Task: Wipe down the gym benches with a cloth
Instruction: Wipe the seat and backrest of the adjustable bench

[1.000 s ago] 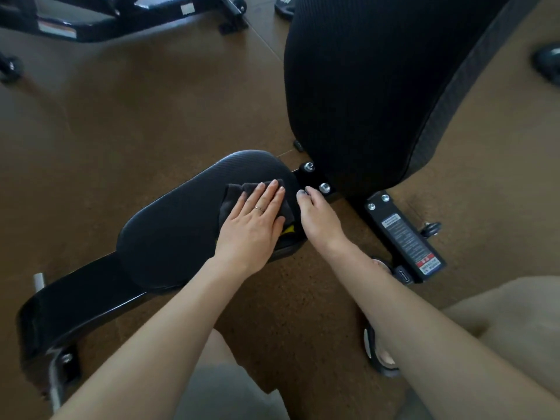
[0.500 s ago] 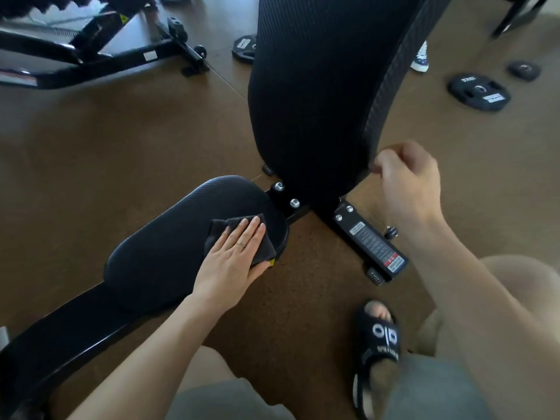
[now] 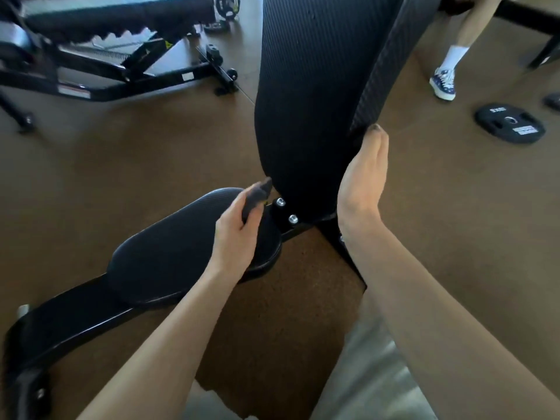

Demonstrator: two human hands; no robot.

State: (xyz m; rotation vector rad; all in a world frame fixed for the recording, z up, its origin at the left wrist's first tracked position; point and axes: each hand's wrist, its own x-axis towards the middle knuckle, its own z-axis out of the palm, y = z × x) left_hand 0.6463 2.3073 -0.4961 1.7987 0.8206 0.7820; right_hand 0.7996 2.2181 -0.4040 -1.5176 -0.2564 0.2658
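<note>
A black gym bench fills the middle of the head view: its seat pad [image 3: 181,247] lies low at the left and its ribbed backrest [image 3: 312,95] stands nearly upright. My left hand [image 3: 236,237] grips a bunched dark cloth [image 3: 257,196], lifted just above the seat's far end, close to the backrest's bottom. My right hand [image 3: 362,183] lies flat with straight fingers against the backrest's right edge, fingertips up.
A second black bench [image 3: 115,40] stands at the back left on the brown floor. A weight plate [image 3: 509,122] lies at the right, with another person's leg and sneaker [image 3: 444,81] behind it. The bench's frame [image 3: 60,322] runs to the lower left.
My left hand has gathered the cloth off the seat pad and raised it toward the backrest. My right hand has moved from a loose fist in the air onto the backrest's right edge.
</note>
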